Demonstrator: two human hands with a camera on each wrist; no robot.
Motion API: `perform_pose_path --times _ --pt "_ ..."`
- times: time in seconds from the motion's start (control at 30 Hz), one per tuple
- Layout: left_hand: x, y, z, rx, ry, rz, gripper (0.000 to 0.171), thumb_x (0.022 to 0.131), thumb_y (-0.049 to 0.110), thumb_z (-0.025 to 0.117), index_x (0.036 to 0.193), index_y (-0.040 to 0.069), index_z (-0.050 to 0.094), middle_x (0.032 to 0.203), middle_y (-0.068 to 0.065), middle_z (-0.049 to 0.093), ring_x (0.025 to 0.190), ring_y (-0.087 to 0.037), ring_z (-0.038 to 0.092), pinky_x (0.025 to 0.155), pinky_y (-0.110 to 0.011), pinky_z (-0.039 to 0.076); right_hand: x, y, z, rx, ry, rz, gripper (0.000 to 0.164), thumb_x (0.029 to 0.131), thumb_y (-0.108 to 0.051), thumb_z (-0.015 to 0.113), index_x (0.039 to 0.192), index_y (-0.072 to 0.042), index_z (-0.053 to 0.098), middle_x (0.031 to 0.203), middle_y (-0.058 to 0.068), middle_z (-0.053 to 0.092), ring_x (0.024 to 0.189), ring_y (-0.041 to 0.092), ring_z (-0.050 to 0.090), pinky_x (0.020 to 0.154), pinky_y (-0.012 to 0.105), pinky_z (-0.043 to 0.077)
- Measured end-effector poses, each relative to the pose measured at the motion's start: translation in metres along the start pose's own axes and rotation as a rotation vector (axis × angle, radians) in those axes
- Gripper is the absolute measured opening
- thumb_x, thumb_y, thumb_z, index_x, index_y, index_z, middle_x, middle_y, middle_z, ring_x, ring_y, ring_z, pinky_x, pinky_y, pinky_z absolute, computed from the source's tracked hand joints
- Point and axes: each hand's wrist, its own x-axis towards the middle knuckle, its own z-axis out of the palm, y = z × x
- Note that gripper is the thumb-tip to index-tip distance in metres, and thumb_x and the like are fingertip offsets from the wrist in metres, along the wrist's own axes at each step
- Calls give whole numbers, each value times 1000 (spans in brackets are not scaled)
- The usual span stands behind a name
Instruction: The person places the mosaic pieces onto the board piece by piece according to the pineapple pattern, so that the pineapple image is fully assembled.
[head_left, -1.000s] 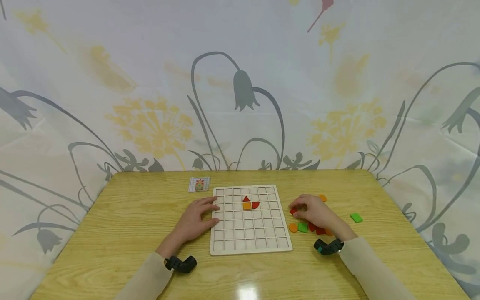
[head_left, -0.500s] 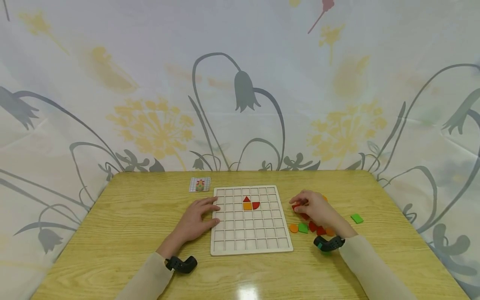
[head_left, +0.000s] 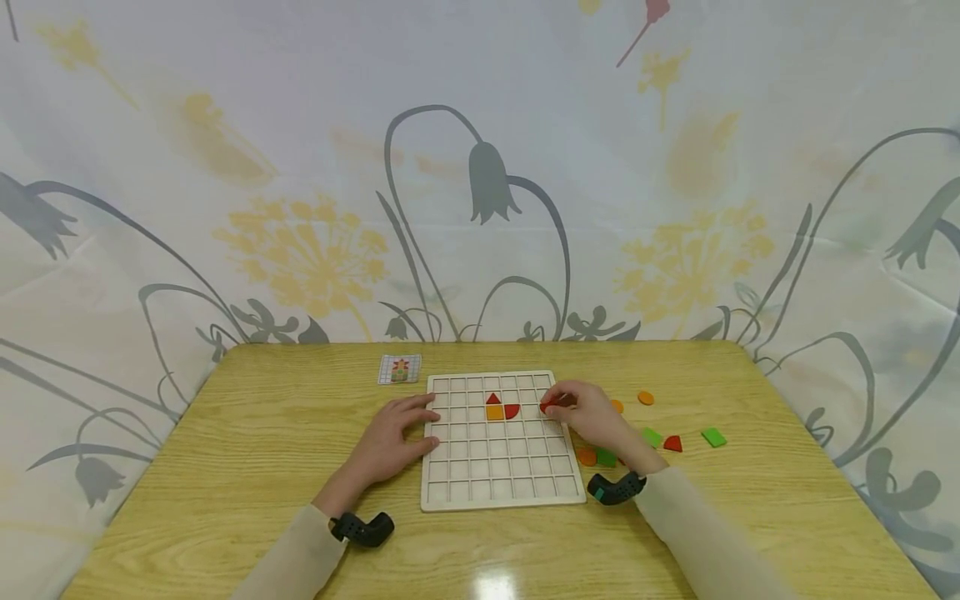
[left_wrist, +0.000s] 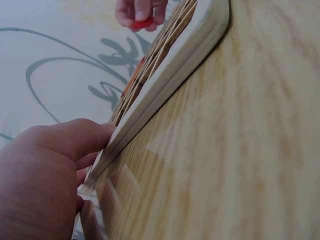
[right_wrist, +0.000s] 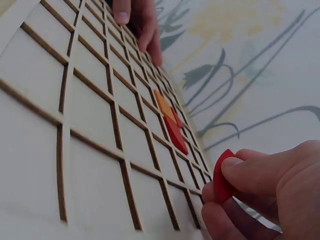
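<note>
A white grid board (head_left: 468,467) lies on the wooden table. Seated in its cells are an orange square (head_left: 495,412), a red triangle (head_left: 492,398) and a red quarter-circle tile (head_left: 512,412). Over the board's right side, my right hand (head_left: 592,414) pinches a red tile (right_wrist: 223,177) between thumb and fingers; one of its edges looks curved. My left hand (head_left: 390,436) rests at the board's left edge with relaxed, spread fingers, and its thumb touches the rim in the left wrist view.
Loose tiles lie right of the board: a green square (head_left: 714,437), a red quarter-circle (head_left: 673,443), an orange circle (head_left: 646,398) and several others partly behind my right arm. A small pattern card (head_left: 400,369) sits beyond the board's left corner. A patterned cloth (head_left: 480,250) hangs behind the table.
My right hand has picked up a red tile from the loose pieces and moved left with it to the board's right edge. My left hand stays where it was.
</note>
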Motion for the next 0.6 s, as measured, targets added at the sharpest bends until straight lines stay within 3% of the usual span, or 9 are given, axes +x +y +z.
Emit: perform_pose_path --times 0.3,0.5,0.6 --pt "0 0 0 -10 -2 -3 34 91 27 73 122 12 70 149 -5 49 136 -34 42 110 -58 33 27 -16 43 120 28 -16 9 91 -11 73 99 -14 75 96 -3 71 85 15 64 76 33 53" --pt "1 0 0 -9 4 0 34 91 28 73 121 13 71 149 -5 50 136 -34 42 110 -57 33 40 -25 65 142 38 -80 10 91 -9 73 99 -14 75 100 -1 71 87 15 65 77 33 55" --pt "0 -2 1 -3 7 -2 33 91 27 73 121 13 71 148 -4 50 136 -34 43 110 -57 34 46 -26 72 138 51 -66 8 92 -12 72 96 -18 76 97 -5 70 84 12 64 75 31 54"
